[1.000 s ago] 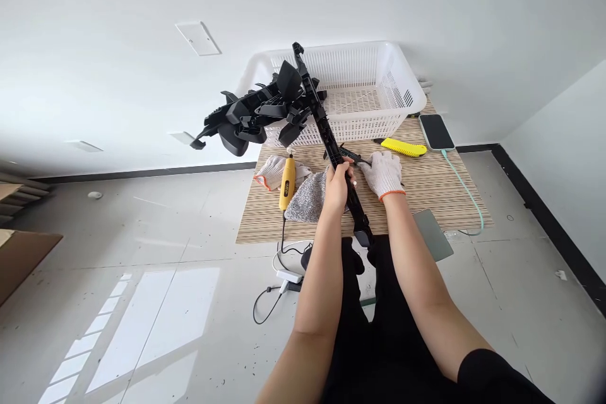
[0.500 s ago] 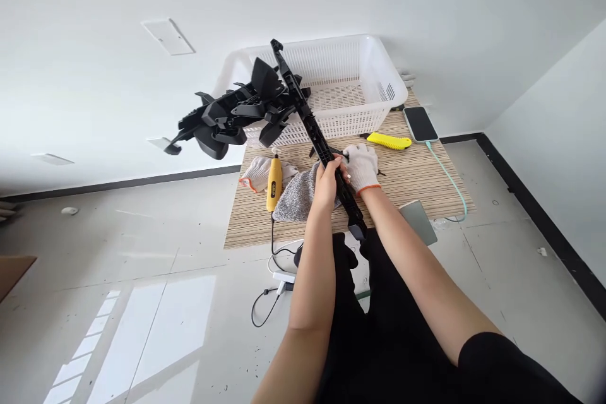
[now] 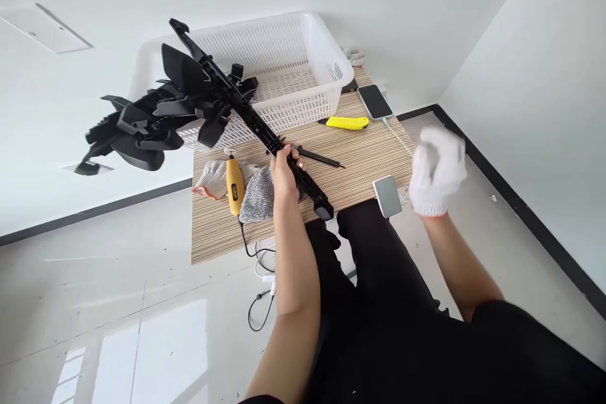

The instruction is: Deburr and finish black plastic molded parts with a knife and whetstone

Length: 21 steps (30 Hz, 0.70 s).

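Clock positions are read from our left hand (image 3: 284,170).

Left hand: bare, fingers wrapped around the black bar (image 3: 258,126), thumb along its upper face.

Black bar: held aslant above the table (image 3: 369,142), one end between 10 and 11 o'clock, in front of the basket (image 3: 324,98), the other at 4 o'clock, near our knees.

Black parts (image 3: 142,120): one bunch, 10 o'clock, crossing the bar; we cannot tell if fastened to it.

Right hand (image 3: 438,170): white-gloved, raised at 3 o'clock, past the table's edge; fingers bent, too blurred for us to tell whether the tips meet or pinch anything.

Slim black tool (image 3: 322,158): on the table, 3 o'clock, beside our left hand.

Basket: white, slatted, 12 o'clock.

Knife (image 3: 348,122): yellow, 2 o'clock.

Phone (image 3: 374,102): 2 o'clock, farther out, with a pale cable (image 3: 398,136).

Grey square (image 3: 388,196): pale-rimmed, between 3 and 4 o'clock, at the table's near edge.

Grey cloth (image 3: 258,197): 8 o'clock, near our wrist.

Rotary tool (image 3: 235,188): yellow, corded, beyond the cloth.

Spare glove (image 3: 212,178): orange-cuffed, 9 o'clock.
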{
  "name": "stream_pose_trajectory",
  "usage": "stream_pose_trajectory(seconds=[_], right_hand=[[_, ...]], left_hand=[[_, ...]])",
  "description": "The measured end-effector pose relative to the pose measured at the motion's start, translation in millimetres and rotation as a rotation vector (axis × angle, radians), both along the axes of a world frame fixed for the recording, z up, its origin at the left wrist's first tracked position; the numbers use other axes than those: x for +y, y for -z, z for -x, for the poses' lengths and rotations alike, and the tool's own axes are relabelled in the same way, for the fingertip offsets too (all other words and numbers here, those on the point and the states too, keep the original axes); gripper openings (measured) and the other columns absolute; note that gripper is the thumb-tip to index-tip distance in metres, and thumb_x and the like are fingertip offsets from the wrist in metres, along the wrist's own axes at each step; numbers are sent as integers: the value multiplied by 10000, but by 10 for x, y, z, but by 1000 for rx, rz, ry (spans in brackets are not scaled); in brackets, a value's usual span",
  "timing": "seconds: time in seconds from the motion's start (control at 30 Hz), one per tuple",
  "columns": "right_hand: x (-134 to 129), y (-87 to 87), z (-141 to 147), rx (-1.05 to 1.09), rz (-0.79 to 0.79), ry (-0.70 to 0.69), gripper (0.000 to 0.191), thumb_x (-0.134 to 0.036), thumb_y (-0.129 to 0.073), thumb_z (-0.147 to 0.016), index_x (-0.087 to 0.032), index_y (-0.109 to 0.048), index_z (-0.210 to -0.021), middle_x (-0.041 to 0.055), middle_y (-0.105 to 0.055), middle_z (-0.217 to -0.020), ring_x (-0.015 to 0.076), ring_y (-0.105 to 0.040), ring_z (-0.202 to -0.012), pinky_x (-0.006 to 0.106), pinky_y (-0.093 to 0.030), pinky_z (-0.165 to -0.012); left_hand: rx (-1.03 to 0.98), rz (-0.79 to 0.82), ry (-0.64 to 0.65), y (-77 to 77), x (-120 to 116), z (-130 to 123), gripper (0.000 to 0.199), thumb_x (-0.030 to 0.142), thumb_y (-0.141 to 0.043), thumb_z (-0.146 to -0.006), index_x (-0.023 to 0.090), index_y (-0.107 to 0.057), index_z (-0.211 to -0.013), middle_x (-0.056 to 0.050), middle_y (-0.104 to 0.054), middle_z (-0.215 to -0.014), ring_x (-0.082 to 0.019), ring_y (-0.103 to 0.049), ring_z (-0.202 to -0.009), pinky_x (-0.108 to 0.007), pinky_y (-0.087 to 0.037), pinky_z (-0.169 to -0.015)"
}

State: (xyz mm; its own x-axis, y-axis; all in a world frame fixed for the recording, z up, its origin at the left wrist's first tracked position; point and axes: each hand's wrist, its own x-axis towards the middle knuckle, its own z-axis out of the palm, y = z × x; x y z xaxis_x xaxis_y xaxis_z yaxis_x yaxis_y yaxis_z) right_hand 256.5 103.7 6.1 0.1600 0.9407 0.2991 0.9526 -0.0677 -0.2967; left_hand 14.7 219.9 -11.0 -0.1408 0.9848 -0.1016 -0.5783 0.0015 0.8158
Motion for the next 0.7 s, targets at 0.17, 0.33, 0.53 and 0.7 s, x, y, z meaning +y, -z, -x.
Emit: stream_pose_trajectory(seconds=[0.17, 0.33, 0.53, 0.7], right_hand=[[-590, 663, 148, 26, -139, -12, 427, -446, -514, -970, -222, -685, -1291, 104, -654, -1408, 314, -559, -1358, 527, -429, -1139], [-336, 476, 223, -54, 56, -23, 473, -462, -432, -1014, -235, -657, -1363, 57, -605, -1489, 276, -449, -1449, 521, -201, -1261], [422, 241, 142, -86, 57, -160, 494, -440, -381, -1046, -173, -648, -1366, 104, -606, -1474, 300, -528, -1313, 494, -235, -1216], [984, 238, 149, -97, 83, -162, 455, -318, -398, -1047, -153, -603, -1419, 129, -539, -1533, 331, -434, -1369, 531, -244, -1184]], left_hand=[[4, 26, -12, 1, 20, -8, 125, 270, -670, -768, 189, -589, -815, 59, -476, -610, -51, -410, -457, -189, -354, -431], [14, 31, -15, -13, -11, -41, 117, 275, -665, -784, 193, -589, -818, 56, -474, -627, -55, -414, -468, -192, -371, -446], [14, 30, -26, -15, -12, -66, 120, 270, -678, -795, 197, -582, -797, 54, -474, -618, -54, -409, -454, -194, -353, -444], [36, 33, -18, -2, -15, -63, 111, 265, -676, -793, 198, -589, -808, 54, -477, -623, -59, -423, -462, -203, -363, -454]])
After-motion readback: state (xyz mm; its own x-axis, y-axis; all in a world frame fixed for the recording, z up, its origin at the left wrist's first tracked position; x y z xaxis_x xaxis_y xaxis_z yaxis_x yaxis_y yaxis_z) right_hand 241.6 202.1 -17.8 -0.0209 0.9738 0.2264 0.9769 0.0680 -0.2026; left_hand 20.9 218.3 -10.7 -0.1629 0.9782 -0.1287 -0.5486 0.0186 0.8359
